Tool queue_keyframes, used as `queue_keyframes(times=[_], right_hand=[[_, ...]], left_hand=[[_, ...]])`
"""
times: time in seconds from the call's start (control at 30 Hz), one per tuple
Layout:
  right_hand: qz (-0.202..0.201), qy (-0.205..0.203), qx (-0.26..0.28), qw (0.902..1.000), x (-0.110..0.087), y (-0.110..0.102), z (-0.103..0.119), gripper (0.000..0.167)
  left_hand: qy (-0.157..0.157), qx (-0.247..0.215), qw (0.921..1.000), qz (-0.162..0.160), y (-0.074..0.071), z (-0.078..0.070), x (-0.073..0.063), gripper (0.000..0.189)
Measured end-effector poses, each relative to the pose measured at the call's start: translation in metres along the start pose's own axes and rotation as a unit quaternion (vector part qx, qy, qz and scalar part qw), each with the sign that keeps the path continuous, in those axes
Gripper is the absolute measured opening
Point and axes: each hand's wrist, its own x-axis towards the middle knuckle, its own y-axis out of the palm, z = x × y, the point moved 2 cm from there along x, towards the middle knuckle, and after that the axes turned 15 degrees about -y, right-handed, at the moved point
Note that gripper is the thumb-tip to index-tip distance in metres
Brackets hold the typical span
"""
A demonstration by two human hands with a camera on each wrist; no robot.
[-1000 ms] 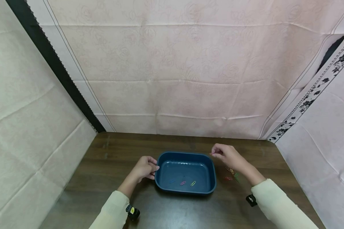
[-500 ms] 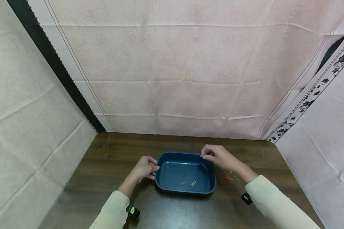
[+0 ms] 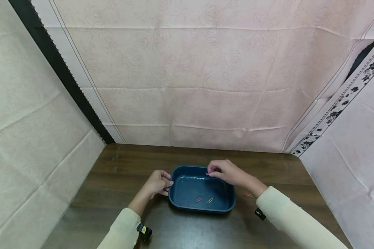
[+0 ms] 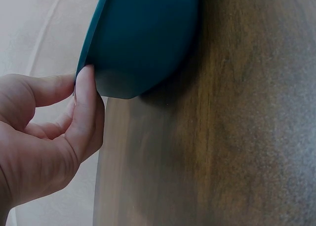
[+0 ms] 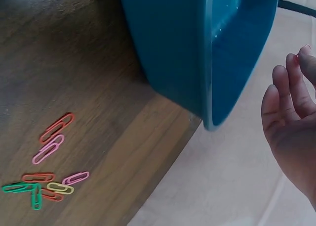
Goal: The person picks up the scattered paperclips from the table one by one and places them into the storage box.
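Note:
A blue plastic tub (image 3: 202,210) sits on the wooden table. Inside lie a blue paper clip (image 3: 187,197), a pink paper clip (image 3: 198,199) and a yellow paper clip (image 3: 210,200). My left hand (image 3: 157,182) pinches the tub's left rim between thumb and fingers, as the left wrist view shows closely. Over the far right part of the tub, my right hand (image 3: 227,172) pinches a small pinkish-red paper clip (image 3: 207,173) between thumb and index finger. In the right wrist view, that clip is mostly hidden by the fingertips; the other fingers (image 5: 279,87) are loosely bent.
Several red, pink, green and yellow paper clips (image 5: 48,149) lie on the table (image 5: 98,112) to the tub's right; the right forearm hides most of them in the head view. Pale patterned cloth (image 3: 187,76) hangs behind the table and on both sides.
My right hand has moved left with the paper clip, from beside the tub's right edge to over its inside. The left hand and the tub have stayed put.

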Motion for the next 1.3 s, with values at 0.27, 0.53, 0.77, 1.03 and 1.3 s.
queue_keyframes(times=[0.27,0.53,0.77,1.03,1.3], right_hand=[[0.042,-0.018,-0.002,0.9989,0.021,0.009,0.006,0.004],[0.078,-0.032,-0.002,0.9965,0.037,0.018,0.007,0.007],[0.111,-0.035,0.01,0.9932,0.049,0.028,0.008,0.004],[0.142,-0.039,0.005,0.9891,0.058,0.042,0.006,0.004],[0.171,-0.047,0.01,0.9842,0.064,0.063,0.002,0.007]], left_hand=[[-0.001,0.001,1.0,-0.002,0.0,0.0,0.0,0.02],[-0.004,0.0,1.0,-0.003,-0.001,0.0,0.001,0.02],[0.0,0.001,1.0,-0.004,-0.001,0.0,0.0,0.019],[-0.001,0.003,1.0,-0.003,0.0,0.001,0.001,0.02],[-0.005,0.012,0.9999,-0.004,-0.001,0.001,0.0,0.021]])
